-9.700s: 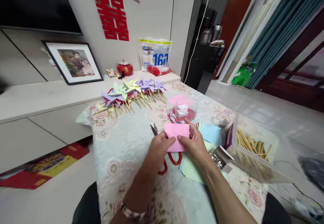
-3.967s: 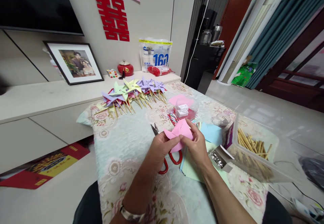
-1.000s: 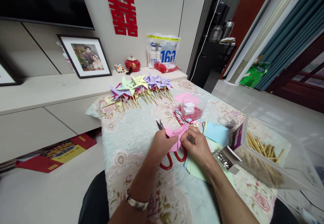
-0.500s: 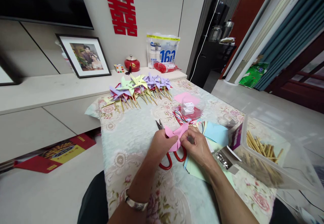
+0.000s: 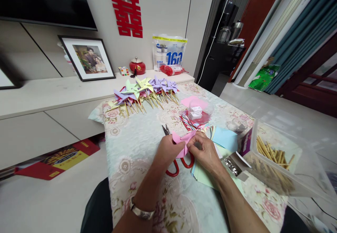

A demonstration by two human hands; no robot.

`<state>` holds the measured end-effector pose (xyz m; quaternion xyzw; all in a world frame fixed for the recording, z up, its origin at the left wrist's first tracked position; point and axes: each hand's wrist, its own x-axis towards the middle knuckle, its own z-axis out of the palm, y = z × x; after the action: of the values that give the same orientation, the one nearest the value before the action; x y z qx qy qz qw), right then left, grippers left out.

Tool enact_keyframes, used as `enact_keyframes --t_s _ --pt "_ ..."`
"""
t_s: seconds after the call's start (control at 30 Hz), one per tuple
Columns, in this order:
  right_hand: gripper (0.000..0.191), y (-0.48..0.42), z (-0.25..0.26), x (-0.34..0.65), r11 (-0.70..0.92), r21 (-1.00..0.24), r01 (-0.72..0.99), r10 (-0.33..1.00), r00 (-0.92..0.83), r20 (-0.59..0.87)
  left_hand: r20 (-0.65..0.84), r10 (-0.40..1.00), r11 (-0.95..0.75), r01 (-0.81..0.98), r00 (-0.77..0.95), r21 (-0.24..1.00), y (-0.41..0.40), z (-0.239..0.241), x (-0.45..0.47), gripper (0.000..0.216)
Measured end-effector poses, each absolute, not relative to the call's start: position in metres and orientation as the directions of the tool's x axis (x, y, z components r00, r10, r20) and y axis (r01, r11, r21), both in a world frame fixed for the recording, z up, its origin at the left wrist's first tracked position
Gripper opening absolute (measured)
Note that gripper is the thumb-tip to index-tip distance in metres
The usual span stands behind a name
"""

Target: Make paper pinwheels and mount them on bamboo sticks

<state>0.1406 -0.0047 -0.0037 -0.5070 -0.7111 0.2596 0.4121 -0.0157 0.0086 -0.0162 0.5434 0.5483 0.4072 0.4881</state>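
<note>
A pink paper square (image 5: pixel 182 143), cut and partly folded into pinwheel flaps, is held over the table between both hands. My left hand (image 5: pixel 167 151) grips its left side. My right hand (image 5: pixel 205 150) pinches the flaps together at its middle. Under the hands lie red-handled scissors (image 5: pixel 173 162), blades pointing away from me. A stack of coloured paper sheets (image 5: pixel 221 145) lies just right of my right hand.
Several finished paper pinwheels (image 5: pixel 143 90) on sticks lie at the table's far end. A clear tub of wooden sticks (image 5: pixel 276 159) stands at the right, a small silver-filled box (image 5: pixel 233 165) beside it. A round clear container (image 5: pixel 198 112) sits mid-table on the floral cloth (image 5: pixel 137 148).
Over ten seconds the flat pink square became folded flaps gathered at the centre. In the last second both hands stayed put, the right fingers pressing the flaps slightly lower.
</note>
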Motion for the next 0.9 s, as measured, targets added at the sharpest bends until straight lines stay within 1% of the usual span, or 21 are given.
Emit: enact_keyframes --t_s 0.13,0.27,0.33,0.4,0.43,0.5,0.57,0.63,0.7,0.77,0.83,0.9 --pt "0.012 -0.005 -0.004 0.14 0.343 -0.792 0.506 0.938 -0.137 0.319 -0.111 0.992 0.101 0.157 0.058 0.982 0.008 -0.014 -0.016 0.018" --pt "0.011 -0.005 -0.003 0.141 0.326 -0.816 0.478 0.944 -0.121 0.306 -0.139 0.987 0.129 0.121 0.078 0.984 0.008 -0.01 -0.018 0.019" --pt "0.009 -0.005 -0.001 0.145 0.307 -0.85 0.428 0.949 -0.075 0.305 -0.155 0.983 0.145 0.095 0.1 0.985 0.008 -0.008 -0.02 0.021" --pt "0.011 -0.003 -0.001 0.15 0.279 -0.901 0.332 0.955 0.007 0.298 -0.174 0.976 0.167 0.062 0.131 0.984 0.007 -0.008 -0.023 0.022" --pt "0.018 -0.002 -0.001 0.154 0.262 -0.928 0.266 0.958 0.048 0.284 -0.183 0.971 0.178 0.047 0.152 0.983 0.007 -0.008 -0.025 0.022" --pt "0.037 0.0 -0.002 0.16 0.223 -0.968 0.117 0.968 0.09 0.234 -0.195 0.959 0.192 0.035 0.206 0.981 0.006 -0.009 -0.028 0.021" --pt "0.053 0.002 -0.003 0.166 0.186 -0.983 0.001 0.981 0.059 0.185 -0.201 0.942 0.194 0.054 0.27 0.98 0.005 -0.01 -0.03 0.019" --pt "0.06 0.002 -0.001 0.169 0.15 -0.988 -0.044 0.988 -0.028 0.151 -0.213 0.92 0.193 0.091 0.329 0.977 0.005 -0.009 -0.032 0.017" --pt "0.063 -0.001 0.004 0.168 0.116 -0.993 -0.02 0.983 -0.144 0.118 -0.232 0.898 0.194 0.135 0.375 0.972 0.005 -0.009 -0.032 0.015" --pt "0.064 -0.005 0.01 0.166 0.093 -0.994 0.051 0.965 -0.252 0.078 -0.239 0.884 0.182 0.174 0.401 0.968 0.005 -0.009 -0.033 0.014" --pt "0.066 -0.009 0.015 0.163 0.107 -0.979 0.173 0.948 -0.316 0.048 -0.23 0.884 0.158 0.202 0.407 0.967 0.006 -0.011 -0.032 0.012" --pt "0.068 -0.011 0.015 0.161 0.156 -0.936 0.316 0.947 -0.318 0.051 -0.218 0.89 0.136 0.224 0.401 0.965 0.007 -0.013 -0.032 0.011"
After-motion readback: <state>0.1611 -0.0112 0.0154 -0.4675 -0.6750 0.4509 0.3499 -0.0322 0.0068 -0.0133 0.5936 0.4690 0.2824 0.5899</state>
